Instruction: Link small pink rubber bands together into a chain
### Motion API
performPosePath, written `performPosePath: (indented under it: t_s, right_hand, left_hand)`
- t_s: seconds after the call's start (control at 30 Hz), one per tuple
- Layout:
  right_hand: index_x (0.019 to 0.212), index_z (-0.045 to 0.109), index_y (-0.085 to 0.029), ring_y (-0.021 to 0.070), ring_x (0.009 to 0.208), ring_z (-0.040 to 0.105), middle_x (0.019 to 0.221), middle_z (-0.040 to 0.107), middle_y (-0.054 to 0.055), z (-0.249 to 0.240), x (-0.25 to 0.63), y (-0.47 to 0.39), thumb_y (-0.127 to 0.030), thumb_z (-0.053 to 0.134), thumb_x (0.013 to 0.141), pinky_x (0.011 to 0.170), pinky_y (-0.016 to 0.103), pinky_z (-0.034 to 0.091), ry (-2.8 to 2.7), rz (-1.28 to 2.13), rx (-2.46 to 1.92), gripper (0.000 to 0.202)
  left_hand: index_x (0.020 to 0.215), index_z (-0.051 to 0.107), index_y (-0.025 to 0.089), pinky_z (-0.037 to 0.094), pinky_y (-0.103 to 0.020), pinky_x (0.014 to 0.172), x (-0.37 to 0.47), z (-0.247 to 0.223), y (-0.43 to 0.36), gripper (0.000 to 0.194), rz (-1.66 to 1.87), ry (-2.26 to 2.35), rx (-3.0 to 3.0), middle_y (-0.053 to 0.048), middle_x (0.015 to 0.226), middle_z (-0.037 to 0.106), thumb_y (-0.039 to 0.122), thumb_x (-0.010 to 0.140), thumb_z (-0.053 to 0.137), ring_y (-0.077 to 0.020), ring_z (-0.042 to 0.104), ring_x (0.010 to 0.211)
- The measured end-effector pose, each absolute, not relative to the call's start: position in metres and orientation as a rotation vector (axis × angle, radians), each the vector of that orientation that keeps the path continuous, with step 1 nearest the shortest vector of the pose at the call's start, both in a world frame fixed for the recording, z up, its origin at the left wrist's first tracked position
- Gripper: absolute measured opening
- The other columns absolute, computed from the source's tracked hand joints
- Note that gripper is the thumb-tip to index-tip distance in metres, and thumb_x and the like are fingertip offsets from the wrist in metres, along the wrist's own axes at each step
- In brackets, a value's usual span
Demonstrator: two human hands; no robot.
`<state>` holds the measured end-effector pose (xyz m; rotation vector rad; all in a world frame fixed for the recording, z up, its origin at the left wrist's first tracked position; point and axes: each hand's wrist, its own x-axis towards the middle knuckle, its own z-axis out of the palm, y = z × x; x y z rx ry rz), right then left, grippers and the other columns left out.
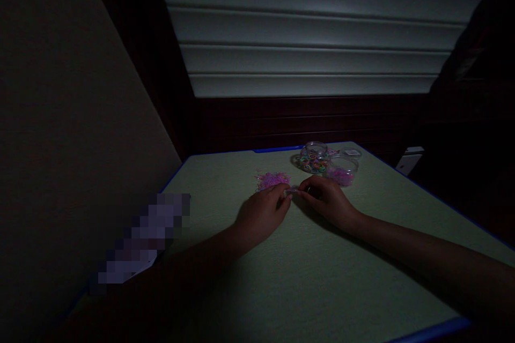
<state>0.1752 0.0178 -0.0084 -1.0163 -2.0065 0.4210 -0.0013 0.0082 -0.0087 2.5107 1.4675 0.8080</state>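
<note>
My left hand (pixel 263 213) and my right hand (pixel 329 201) meet just above the table, fingertips pinched. Between them is a small, pale, see-through strip (pixel 292 191), with one end at each hand; its exact kind is too small and dim to tell. Just beyond my left fingers lies a loose pile of tiny pink and purple pieces (pixel 273 178), partly hidden by that hand. Behind my right hand stands a clear tub with pink pieces (pixel 343 174) inside. Beside it, farther back, is a clear jar of colourful little bands (pixel 313 161).
The pale green table (pixel 306 273) has a blue edge. A clear round lid (pixel 352 154) lies behind the tub. At the left edge is a blurred-out flat object (pixel 145 238). A white device (pixel 410 161) sits past the right edge. Light is dim.
</note>
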Motion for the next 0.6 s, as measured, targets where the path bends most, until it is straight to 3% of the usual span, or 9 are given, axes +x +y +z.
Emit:
performPosePath:
  t_s: [0.6]
  right_hand:
    - [0.075,0.058,-0.016,0.0092,0.057,0.051,0.067,0.058,0.0,-0.0084,0.1753,0.0178,-0.022,0.053,0.075,0.053,0.02,0.039,-2.005,0.45,-1.063,0.008]
  left_hand:
    - [0.094,0.051,0.025,0.041,-0.024,0.069,-0.0021,-0.0054,0.0062,0.023,0.768,1.443,2.545,0.0,0.086,0.06,0.033,0.085,0.031,-0.014,0.055,0.076]
